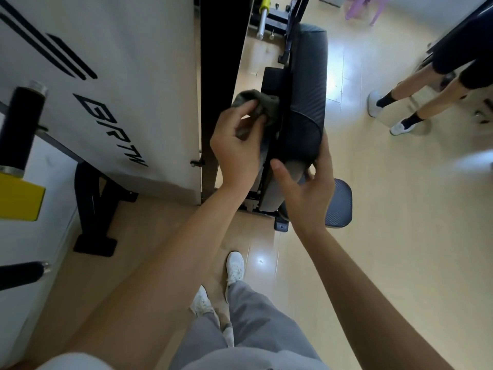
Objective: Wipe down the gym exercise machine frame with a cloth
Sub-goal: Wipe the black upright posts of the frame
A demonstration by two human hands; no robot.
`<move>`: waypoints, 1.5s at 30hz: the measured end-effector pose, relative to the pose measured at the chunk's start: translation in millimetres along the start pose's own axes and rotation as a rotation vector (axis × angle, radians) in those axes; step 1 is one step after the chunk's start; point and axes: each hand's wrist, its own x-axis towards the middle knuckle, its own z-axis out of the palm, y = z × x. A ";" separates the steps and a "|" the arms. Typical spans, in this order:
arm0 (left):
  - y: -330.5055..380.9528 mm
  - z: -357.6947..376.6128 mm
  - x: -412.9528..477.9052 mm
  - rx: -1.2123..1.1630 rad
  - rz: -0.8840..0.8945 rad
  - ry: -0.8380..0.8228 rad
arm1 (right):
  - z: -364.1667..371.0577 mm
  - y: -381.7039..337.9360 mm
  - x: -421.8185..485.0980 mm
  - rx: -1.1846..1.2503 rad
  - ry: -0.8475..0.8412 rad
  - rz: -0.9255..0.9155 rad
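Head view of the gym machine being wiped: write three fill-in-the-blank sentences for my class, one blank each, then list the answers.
The left hand grips an olive ____ against the machine frame.
The right hand grips the padded backrest end, fingers on one side, ____ on the other.
The wearer's shoes are ____.
Missing words: cloth; thumb; white.

Legible txt: 1 item. Brand lettering (110, 130), black on the white side panel (149, 84) of the gym machine, reads approx. "BRTW". The 1st char. is stylised and could be B or G. Chars run diagonally, upper left to lower right in the head view. Above it on the same panel is a black slanted stripe logo (50, 44), graphic only.
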 end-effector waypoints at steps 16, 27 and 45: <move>-82.0 8.8 -28.0 -0.013 -0.453 -0.169 | -9.9 3.8 3.6 -0.014 -0.051 0.027; -71.8 20.3 -8.1 -0.080 -0.292 -0.108 | -6.0 6.5 0.8 -0.007 -0.037 0.034; -133.7 -5.2 -15.4 0.481 0.122 -0.231 | 1.3 21.3 -1.9 -0.042 -0.013 0.021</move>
